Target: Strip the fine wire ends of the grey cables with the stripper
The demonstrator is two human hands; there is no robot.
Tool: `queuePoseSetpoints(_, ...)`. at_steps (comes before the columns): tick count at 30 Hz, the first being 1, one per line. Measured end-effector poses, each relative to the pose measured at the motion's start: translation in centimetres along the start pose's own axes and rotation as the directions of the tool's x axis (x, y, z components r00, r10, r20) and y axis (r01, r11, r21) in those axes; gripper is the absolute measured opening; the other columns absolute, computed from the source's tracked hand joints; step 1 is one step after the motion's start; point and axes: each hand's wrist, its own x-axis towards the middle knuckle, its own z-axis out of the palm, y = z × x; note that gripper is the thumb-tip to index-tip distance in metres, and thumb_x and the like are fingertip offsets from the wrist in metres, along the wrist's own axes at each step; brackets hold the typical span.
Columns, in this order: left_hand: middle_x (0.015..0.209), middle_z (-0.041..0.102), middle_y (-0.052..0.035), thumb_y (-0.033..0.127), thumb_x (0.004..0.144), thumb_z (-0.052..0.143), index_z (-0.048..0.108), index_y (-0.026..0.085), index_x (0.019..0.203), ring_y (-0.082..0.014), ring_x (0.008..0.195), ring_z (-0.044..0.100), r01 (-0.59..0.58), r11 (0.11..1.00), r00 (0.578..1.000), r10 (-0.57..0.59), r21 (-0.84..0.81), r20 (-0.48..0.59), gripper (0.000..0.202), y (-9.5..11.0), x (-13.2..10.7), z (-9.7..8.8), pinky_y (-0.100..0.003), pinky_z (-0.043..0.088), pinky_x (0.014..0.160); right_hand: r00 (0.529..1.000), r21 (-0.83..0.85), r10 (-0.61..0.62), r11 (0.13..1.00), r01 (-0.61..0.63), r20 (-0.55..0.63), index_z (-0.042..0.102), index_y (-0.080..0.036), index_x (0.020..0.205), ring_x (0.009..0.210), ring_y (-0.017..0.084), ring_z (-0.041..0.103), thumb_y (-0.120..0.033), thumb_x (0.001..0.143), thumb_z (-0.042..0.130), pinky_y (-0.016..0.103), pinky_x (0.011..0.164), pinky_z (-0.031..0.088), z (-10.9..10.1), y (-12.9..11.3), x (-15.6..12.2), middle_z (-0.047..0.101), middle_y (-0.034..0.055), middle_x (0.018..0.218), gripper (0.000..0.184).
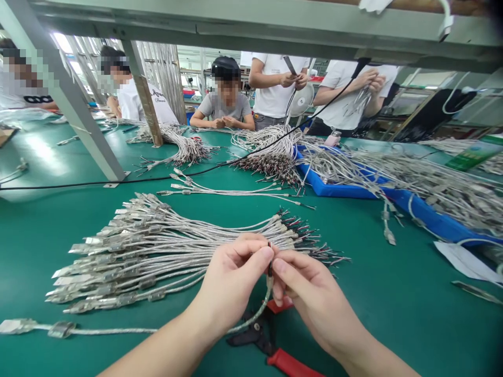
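Left hand (230, 283) and right hand (310, 290) meet above the bench (365, 225), fingertips together at the wire end of one cable (113, 331). The left grip pinches the dark wires (270, 269) between thumb and forefinger; the right grip is closed on the same end from the other side (which strand it has, I cannot tell). Standing the end up between the fingertips likely keeps such thin wires steady and in sight. From there the cable bends down past the pliers (259, 337) and behind the left wrist, then lies on the bench out to its plug (18, 326), so its weight hardly pulls. The pliers rest under the hands, partly hidden, presumably for easy reach.

Just beyond, a pile (173, 246) lies with plugs to the left and bare wires to the right, probably to keep all ends facing one way. Farther right, blue bins (334, 189) hold tangled heaps of pale cables; some hang over the rim (the low walls corral only so much).
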Motion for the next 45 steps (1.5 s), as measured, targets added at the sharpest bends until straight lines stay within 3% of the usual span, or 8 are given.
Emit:
queuePoseSetpoints(10,0.088,0.061,-0.0055,0.020,0.081,0.066,0.074,0.016,0.066,-0.0177,0.086,0.056,0.021,1.000,1.000,-0.020,0.013,-0.016,0.017,-0.12,-0.08,0.05,-0.027,0.045,0.082,1.000,0.002,0.020,1.000,-0.020,0.001,0.067,-0.017,0.081,0.050,0.010,0.053,-0.040,0.089,0.068,0.021,0.050,0.041,0.10,-0.30,-0.21,0.060,-0.0013,0.055,0.024)
queuePoseSetpoints(21,0.086,0.061,-0.0053,0.018,0.080,0.067,0.074,0.015,0.064,-0.0160,0.083,0.056,0.017,1.000,1.000,-0.018,-0.015,-0.025,0.017,-0.05,-0.11,0.21,-0.024,0.046,0.078,0.999,0.036,0.006,0.999,-0.008,0.035,0.067,-0.017,0.077,0.048,0.010,0.053,-0.039,0.088,0.069,0.020,0.050,0.041,0.23,-0.37,-0.02,0.060,-0.0016,0.054,0.024)
queuePoseSetpoints(34,0.090,0.065,-0.0051,0.017,0.081,0.066,0.077,0.017,0.076,-0.0164,0.085,0.059,-0.028,0.998,0.999,0.027,0.062,0.021,0.012,-0.41,-0.25,0.17,-0.024,0.048,0.076,0.994,0.027,0.084,0.996,-0.082,-0.074,0.067,-0.017,0.079,0.047,0.011,0.051,-0.048,0.078,0.077,0.019,0.045,0.040,0.02,-0.16,-0.24,0.057,-0.0016,0.051,0.032)
queuePoseSetpoints(37,0.091,0.066,-0.0044,0.016,0.075,0.072,0.075,0.016,0.084,-0.0145,0.076,0.061,0.038,0.999,0.999,-0.038,-0.014,-0.013,0.010,-0.54,-0.25,0.35,-0.023,0.051,0.068,0.993,0.024,0.075,0.997,-0.074,-0.090,0.067,-0.017,0.080,0.048,0.011,0.050,-0.048,0.078,0.077,0.018,0.044,0.040,0.08,-0.18,-0.21,0.057,-0.0021,0.052,0.032)
queuePoseSetpoints(40,0.081,0.065,-0.0031,0.019,0.072,0.075,0.072,0.014,0.080,-0.0128,0.067,0.059,0.086,0.995,0.994,-0.089,-0.054,-0.059,0.010,-0.68,-0.19,0.46,-0.022,0.051,0.062,0.993,0.028,0.065,0.998,-0.062,-0.094,0.067,-0.017,0.079,0.048,0.010,0.049,-0.047,0.079,0.076,0.016,0.043,0.039,0.21,-0.26,-0.11,0.056,-0.0024,0.051,0.031)
queuePoseSetpoints(45,0.076,0.064,-0.0020,0.021,0.076,0.072,0.070,0.014,0.073,-0.0117,0.068,0.057,0.040,0.999,0.997,-0.041,-0.014,-0.066,0.009,-0.90,-0.16,0.31,-0.020,0.049,0.063,0.992,0.001,0.047,0.999,-0.048,-0.113,0.067,-0.016,0.077,0.046,0.010,0.048,-0.048,0.077,0.077,0.016,0.041,0.037,0.35,-0.31,0.08,0.054,-0.0023,0.049,0.033)
